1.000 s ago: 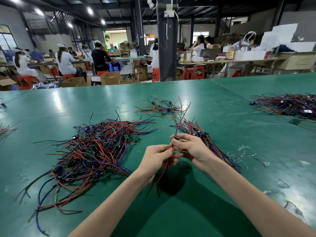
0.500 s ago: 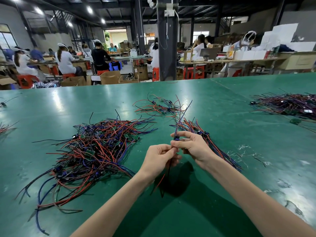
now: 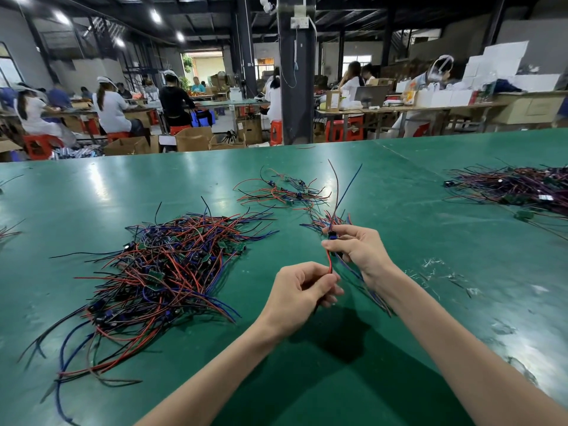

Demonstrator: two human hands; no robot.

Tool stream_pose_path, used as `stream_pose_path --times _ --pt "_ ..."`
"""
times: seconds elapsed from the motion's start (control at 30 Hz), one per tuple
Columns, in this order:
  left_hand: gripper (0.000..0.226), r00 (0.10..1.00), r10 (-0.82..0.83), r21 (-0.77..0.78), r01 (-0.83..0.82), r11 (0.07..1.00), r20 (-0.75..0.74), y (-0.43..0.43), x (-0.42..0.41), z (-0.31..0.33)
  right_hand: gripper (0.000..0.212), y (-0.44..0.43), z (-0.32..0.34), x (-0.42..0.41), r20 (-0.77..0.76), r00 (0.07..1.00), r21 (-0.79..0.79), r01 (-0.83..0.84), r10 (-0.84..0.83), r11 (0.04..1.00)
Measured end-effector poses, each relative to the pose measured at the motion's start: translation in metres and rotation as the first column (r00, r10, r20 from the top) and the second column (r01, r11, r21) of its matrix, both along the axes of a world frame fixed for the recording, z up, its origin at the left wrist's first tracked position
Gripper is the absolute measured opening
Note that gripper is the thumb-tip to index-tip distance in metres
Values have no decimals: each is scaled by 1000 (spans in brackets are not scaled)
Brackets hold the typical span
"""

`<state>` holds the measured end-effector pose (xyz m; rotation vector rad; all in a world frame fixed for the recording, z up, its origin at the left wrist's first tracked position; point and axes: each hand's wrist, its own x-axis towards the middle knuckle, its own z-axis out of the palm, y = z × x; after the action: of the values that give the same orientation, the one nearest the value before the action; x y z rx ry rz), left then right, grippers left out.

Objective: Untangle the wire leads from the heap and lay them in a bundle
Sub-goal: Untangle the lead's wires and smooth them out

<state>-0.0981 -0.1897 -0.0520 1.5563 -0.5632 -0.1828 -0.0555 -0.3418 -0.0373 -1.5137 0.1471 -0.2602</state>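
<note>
Two bare forearms reach in from 6 o'clock over a green table (image 3: 123,186). The left hand (image 3: 302,292) is lower and nearer, its fingers curled, with thumb and forefinger pinching the bottom of a red wire. That wire belongs to a lead (image 3: 329,262) held taut between the hands and lifted off the table. The right hand (image 3: 359,252), at 1 o'clock from the left and just beyond it, pinches the same lead higher up, at a small dark part, between thumb and forefinger. Its other fingers are curled under. Above this grip a brownish wire and a blue wire of the lead rise free toward 12 o'clock.

Under the right hand and wrist lies the bundle (image 3: 318,223), red and blue leads running roughly side by side from 11 to 5 o'clock. The heap (image 3: 159,272) sprawls at 9 o'clock from the hands, near but apart: red, blue and black wires crossed every way, small green boards among them. Clear scraps (image 3: 436,265) lie at 3 o'clock.

Farther, at 12 o'clock, is a thin cluster (image 3: 282,192) of leads. A darker pile (image 3: 522,189) sits well off at 2 o'clock, by the frame edge.

Past the table stand a dark pillar (image 3: 296,72), red stools (image 3: 275,132), cardboard boxes (image 3: 193,138) and seated workers (image 3: 112,109) at long benches.
</note>
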Motion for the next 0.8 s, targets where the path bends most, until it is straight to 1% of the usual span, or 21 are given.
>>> stream_pose_path --times 0.13,0.23,0.33,0.47,0.53,0.63,0.73,0.8 --pt "14 995 -51 45 48 998 83 -4 -13 0 28 -8 2 2 -7 999 7 41 -41 999" --pt "14 990 -78 77 69 995 120 -7 -19 -1 29 -14 2 3 -49 997 -4 66 -66 998" --pt "12 979 -73 120 50 991 188 -6 -19 -2 30 -16 1 3 -63 994 -22 87 -89 996" --pt "19 945 -67 194 4 981 319 -4 -17 -3 26 -15 1 3 -50 993 -22 105 -106 994" --pt "20 936 -78 213 3 977 343 -5 -19 -5 25 -14 2 3 -47 993 -20 105 -106 994" --pt "16 949 -99 193 41 980 299 -9 -22 -7 25 -12 3 2 -33 994 -8 106 -106 994" --pt "15 983 -141 104 129 986 115 -14 -26 -6 27 -12 3 1 -16 993 22 114 -114 993" --pt "19 981 -192 65 192 979 -11 -16 -28 -4 28 -12 3 1 -10 993 27 116 -116 993"
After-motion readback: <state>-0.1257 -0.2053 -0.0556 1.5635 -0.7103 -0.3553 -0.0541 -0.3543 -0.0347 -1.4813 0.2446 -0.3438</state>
